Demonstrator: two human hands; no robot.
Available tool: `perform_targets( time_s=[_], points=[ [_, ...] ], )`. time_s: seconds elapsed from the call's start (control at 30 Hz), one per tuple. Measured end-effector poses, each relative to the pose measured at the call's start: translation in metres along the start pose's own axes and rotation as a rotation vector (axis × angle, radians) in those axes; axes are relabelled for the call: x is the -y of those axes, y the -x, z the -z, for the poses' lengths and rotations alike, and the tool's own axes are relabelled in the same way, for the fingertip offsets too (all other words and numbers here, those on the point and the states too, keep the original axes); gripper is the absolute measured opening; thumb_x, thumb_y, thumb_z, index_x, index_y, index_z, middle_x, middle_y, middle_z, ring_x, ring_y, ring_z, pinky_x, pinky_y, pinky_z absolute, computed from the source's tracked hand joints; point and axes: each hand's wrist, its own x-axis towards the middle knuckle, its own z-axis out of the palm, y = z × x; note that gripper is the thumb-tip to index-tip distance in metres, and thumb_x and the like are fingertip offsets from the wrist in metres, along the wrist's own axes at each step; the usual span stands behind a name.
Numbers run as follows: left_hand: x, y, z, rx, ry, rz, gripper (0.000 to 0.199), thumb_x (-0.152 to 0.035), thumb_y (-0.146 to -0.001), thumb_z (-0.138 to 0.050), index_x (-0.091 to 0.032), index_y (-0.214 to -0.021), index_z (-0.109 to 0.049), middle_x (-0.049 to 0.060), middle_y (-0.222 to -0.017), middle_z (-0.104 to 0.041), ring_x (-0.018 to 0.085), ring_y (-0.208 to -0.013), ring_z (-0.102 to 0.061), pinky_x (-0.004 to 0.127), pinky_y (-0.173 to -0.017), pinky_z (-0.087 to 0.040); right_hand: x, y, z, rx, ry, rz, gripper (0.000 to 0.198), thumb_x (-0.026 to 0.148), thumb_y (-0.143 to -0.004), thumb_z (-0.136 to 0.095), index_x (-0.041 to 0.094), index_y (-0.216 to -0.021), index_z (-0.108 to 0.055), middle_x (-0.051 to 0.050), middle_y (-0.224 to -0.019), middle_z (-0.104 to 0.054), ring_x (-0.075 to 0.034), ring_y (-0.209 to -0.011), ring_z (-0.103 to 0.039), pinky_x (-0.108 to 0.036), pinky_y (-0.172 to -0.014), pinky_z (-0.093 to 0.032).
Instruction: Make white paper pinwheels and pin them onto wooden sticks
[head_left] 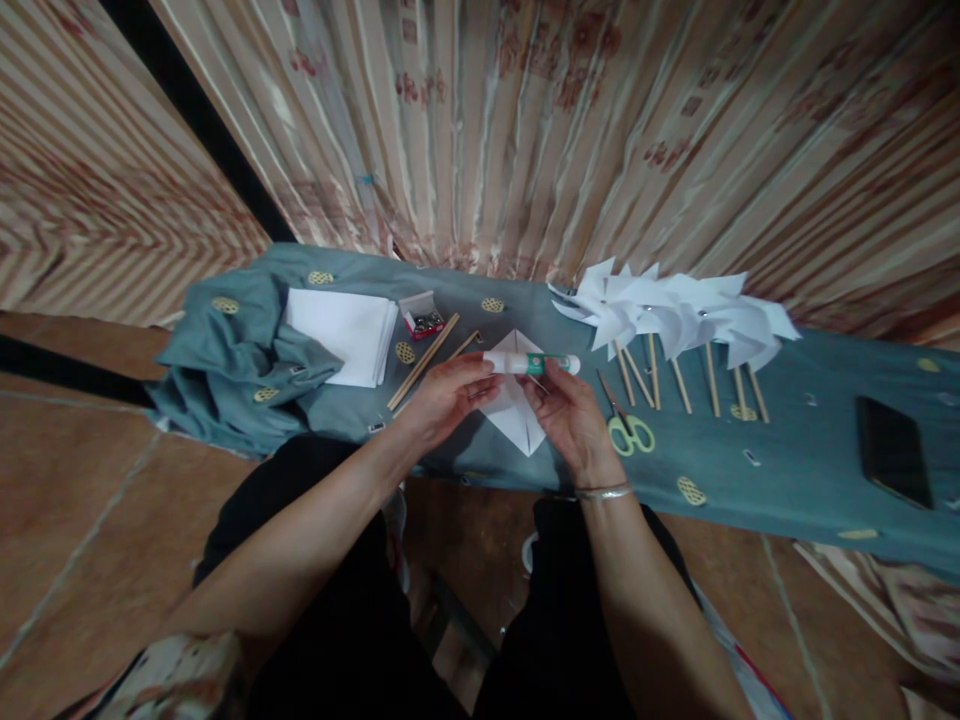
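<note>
A white glue stick with a green label lies level between my two hands, above the bench. My left hand pinches its white left end. The fingers of my right hand are closed round the labelled right end. Beneath them a square of white paper with crease lines rests on the cloth, one corner toward me and partly hidden by my hands. Scissors with light green handles lie just right of my right hand.
The bench has a grey-green cloth. On the left are a stack of white paper, a small red box of metal pins and wooden sticks. Several paper pinwheels on sticks lie back right; a black phone is far right.
</note>
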Motion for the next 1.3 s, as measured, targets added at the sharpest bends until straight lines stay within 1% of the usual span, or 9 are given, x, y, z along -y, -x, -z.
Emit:
perform_targets(
  time_s=[0.17,0.4,0.6,0.73,0.9,1.03,1.17,1.23,1.3],
  points=[
    [0.002,-0.001,0.001,-0.003,-0.050,-0.052,0.028,-0.017,-0.061,-0.080,-0.011,-0.085,-0.067,0.003,-0.077,-0.071,0.012,-0.071,-0.065,0.030,-0.080,-0.049,0.000,0.001,-0.001,-0.018,0.013,0.011,0.021,0.023,-0.057,-0.087,0.018,-0.068,-0.070,0.003,-0.067,-0.074,-0.010,-0.062,-0.070,-0.013,-0.058,-0.058],
    [0.006,-0.003,0.005,-0.051,-0.126,-0.151,0.037,-0.020,-0.054,-0.085,-0.011,-0.086,-0.069,0.003,-0.077,-0.072,0.013,-0.068,-0.067,0.033,-0.081,-0.052,-0.003,0.002,0.000,-0.036,0.104,0.057,0.023,0.026,-0.057,-0.088,0.018,-0.070,-0.071,0.003,-0.068,-0.074,-0.010,-0.063,-0.070,-0.015,-0.059,-0.058],
    [0.016,-0.004,0.012,-0.047,-0.183,-0.159,0.040,-0.023,-0.052,-0.085,-0.012,-0.086,-0.067,0.002,-0.078,-0.071,0.016,-0.071,-0.069,0.036,-0.080,-0.053,-0.005,0.003,0.001,-0.045,0.169,0.049,0.030,0.030,-0.051,-0.090,0.018,-0.071,-0.071,0.003,-0.069,-0.074,-0.009,-0.062,-0.069,-0.016,-0.059,-0.058],
    [0.017,-0.004,0.024,-0.011,-0.424,-0.236,0.040,-0.026,-0.052,-0.084,-0.013,-0.087,-0.070,0.002,-0.077,-0.071,0.015,-0.071,-0.066,0.031,-0.076,-0.052,-0.009,0.007,0.001,-0.038,0.253,0.010,0.033,0.031,-0.049,-0.090,0.019,-0.071,-0.069,0.003,-0.069,-0.073,-0.011,-0.063,-0.069,-0.019,-0.060,-0.058],
    [0.010,-0.001,0.038,0.045,-0.770,-0.400,0.033,-0.034,-0.062,-0.078,-0.013,-0.086,-0.072,0.005,-0.081,-0.072,0.017,-0.072,-0.064,0.028,-0.069,-0.051,-0.022,0.011,-0.004,-0.001,0.377,0.027,0.033,0.034,-0.053,-0.087,0.019,-0.075,-0.068,0.003,-0.071,-0.072,-0.011,-0.063,-0.068,-0.021,-0.060,-0.058],
    [0.003,0.002,0.043,0.016,-0.995,-0.494,0.029,-0.035,-0.067,-0.073,-0.013,-0.085,-0.073,0.006,-0.081,-0.072,0.017,-0.072,-0.063,0.026,-0.066,-0.049,-0.031,0.007,-0.008,0.041,0.474,0.048,0.035,0.038,-0.058,-0.084,0.019,-0.081,-0.067,0.002,-0.074,-0.072,-0.012,-0.065,-0.068,-0.023,-0.061,-0.058],
    [-0.004,0.002,0.050,-0.025,-1.010,-0.476,0.032,-0.039,-0.068,-0.070,-0.012,-0.085,-0.073,0.005,-0.079,-0.072,0.016,-0.067,-0.061,0.025,-0.062,-0.048,-0.032,0.003,-0.013,0.056,0.477,0.029,0.042,0.042,-0.058,-0.083,0.021,-0.090,-0.067,0.002,-0.082,-0.073,-0.014,-0.075,-0.071,-0.023,-0.062,-0.057],
    [-0.012,0.002,0.058,-0.091,-1.016,-0.483,0.036,-0.042,-0.068,-0.069,-0.012,-0.086,-0.073,0.005,-0.078,-0.072,0.016,-0.065,-0.061,0.025,-0.060,-0.048,-0.029,0.002,-0.013,0.052,0.463,0.030,0.043,0.043,-0.058,-0.083,0.023,-0.093,-0.067,0.001,-0.087,-0.074,-0.014,-0.078,-0.071,-0.021,-0.062,-0.055],
    [-0.025,0.003,0.069,-0.205,-1.091,-0.526,0.038,-0.045,-0.067,-0.068,-0.012,-0.086,-0.073,0.006,-0.079,-0.073,0.017,-0.067,-0.062,0.026,-0.061,-0.048,-0.025,0.000,-0.011,0.040,0.454,0.043,0.044,0.044,-0.060,-0.082,0.023,-0.095,-0.067,0.000,-0.092,-0.074,-0.014,-0.079,-0.071,-0.021,-0.062,-0.053]
  ],
)
